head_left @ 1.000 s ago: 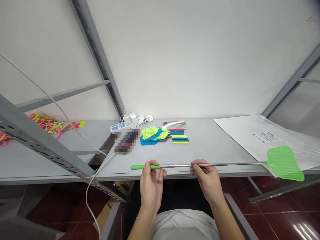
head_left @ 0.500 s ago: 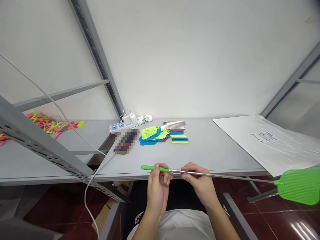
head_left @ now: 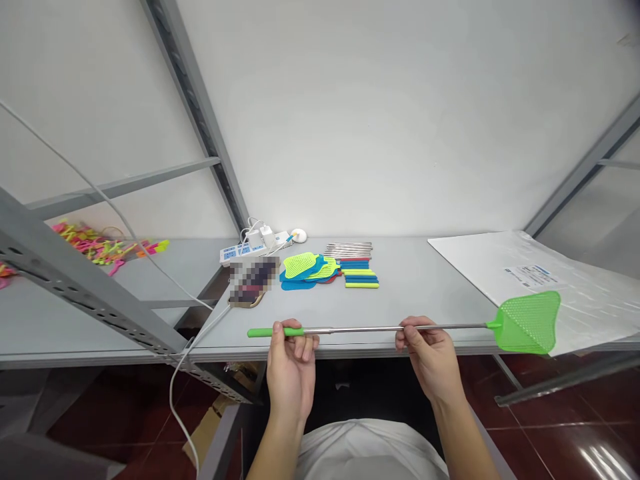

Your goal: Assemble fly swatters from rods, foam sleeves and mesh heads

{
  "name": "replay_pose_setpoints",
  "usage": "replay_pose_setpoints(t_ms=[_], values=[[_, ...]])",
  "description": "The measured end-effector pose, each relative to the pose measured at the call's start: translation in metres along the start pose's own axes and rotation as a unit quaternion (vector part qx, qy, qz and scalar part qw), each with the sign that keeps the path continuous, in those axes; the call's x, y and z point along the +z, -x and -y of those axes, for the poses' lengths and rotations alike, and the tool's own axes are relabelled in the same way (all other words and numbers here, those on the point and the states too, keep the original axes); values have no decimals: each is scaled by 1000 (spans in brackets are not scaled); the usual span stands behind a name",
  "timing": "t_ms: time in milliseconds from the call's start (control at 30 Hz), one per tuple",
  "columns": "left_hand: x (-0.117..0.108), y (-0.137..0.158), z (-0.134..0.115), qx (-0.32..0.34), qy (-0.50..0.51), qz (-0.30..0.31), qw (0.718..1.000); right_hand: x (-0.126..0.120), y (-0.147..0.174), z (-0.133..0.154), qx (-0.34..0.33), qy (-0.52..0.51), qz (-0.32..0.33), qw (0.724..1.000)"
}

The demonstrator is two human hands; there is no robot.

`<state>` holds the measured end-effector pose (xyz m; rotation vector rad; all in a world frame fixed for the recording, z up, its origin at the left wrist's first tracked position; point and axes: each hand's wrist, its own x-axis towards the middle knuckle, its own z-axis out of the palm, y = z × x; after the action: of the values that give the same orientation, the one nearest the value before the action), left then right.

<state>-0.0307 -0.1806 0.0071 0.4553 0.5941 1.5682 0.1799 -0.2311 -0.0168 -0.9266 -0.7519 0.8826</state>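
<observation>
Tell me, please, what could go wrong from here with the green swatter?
The metal rod might slip: the right hand pinches it with thumb and fingertips, and the left hand grips the green handle similarly. If dropped, it could fall past the front edge of the table. The green head overlaps the white package in view, so it might brush it; the gap is unclear.

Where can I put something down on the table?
The biggest bare patch of table is between the colourful handles and the white package. A smaller one lies behind the green swatter, in front of the swatter heads. It's crowded back left: power strip, pixelated thing, heads, metal rods and handles close together.
</observation>
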Motion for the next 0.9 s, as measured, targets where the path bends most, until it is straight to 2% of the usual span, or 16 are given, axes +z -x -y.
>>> replay_pose_setpoints(t_ms=[100,300,400,500,667,900], values=[[2,5,6,-5,3,1,1000,5,3,0,-14,25,25,999],[8,24,38,-120,4,53,991,37,15,-5,-22,57,100,993],[8,25,41,-113,-10,69,991,42,16,-9,-25,62,87,994],[8,24,37,-89,-36,88,992,36,13,-15,-6,50,63,997],[7,21,30,-72,-37,73,994,31,11,-21,7,11,50,999],[8,23,34,-76,-11,64,995,39,13,-10,-28,69,95,993]])
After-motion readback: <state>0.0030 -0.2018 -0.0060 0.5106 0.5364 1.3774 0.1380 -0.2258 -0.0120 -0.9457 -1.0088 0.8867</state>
